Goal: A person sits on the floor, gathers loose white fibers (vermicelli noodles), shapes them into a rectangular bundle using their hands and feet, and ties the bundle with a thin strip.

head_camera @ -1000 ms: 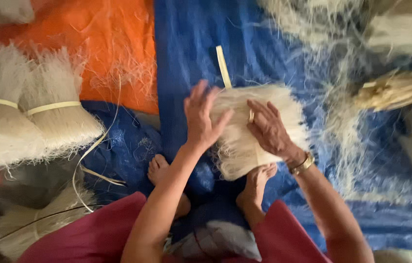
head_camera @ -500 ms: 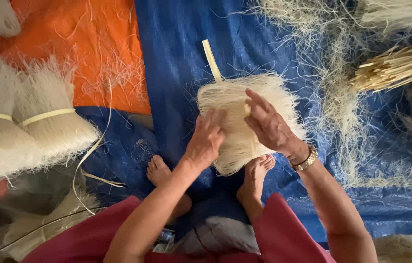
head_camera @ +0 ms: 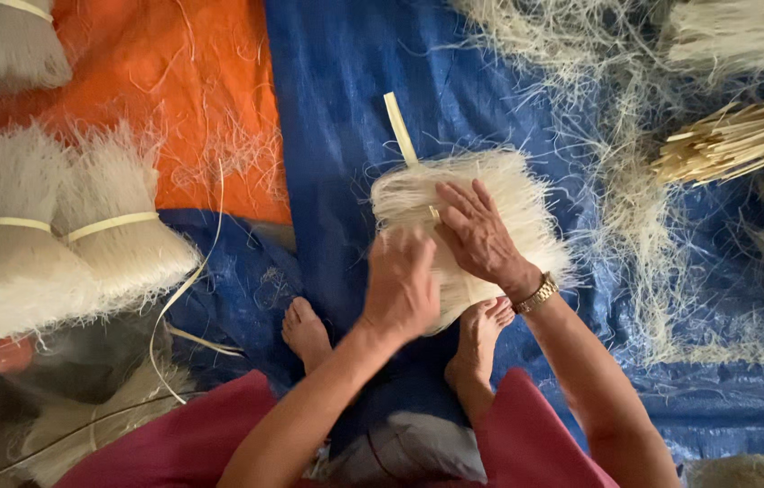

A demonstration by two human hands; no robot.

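Note:
A pale bundle of fine dried noodle-like strands (head_camera: 508, 194) lies on the blue tarp (head_camera: 346, 108) in front of my bare feet. A flat yellowish strip (head_camera: 399, 128) runs under it and sticks out at the far side. My right hand (head_camera: 477, 233) presses flat on top of the bundle, a gold watch on its wrist. My left hand (head_camera: 403, 282) is blurred, curled over the bundle's near left edge; whether it pinches the strip I cannot tell.
Two tied white bundles (head_camera: 56, 244) lie at the left, beside an orange tarp (head_camera: 156, 99). Loose strands (head_camera: 617, 136) scatter at the upper right, with a bunch of yellow strips (head_camera: 734, 136). A loose strip (head_camera: 185, 298) curls near my left foot.
My left hand has come down from raised and open onto the bundle's near edge. The right hand has stayed pressing on the bundle.

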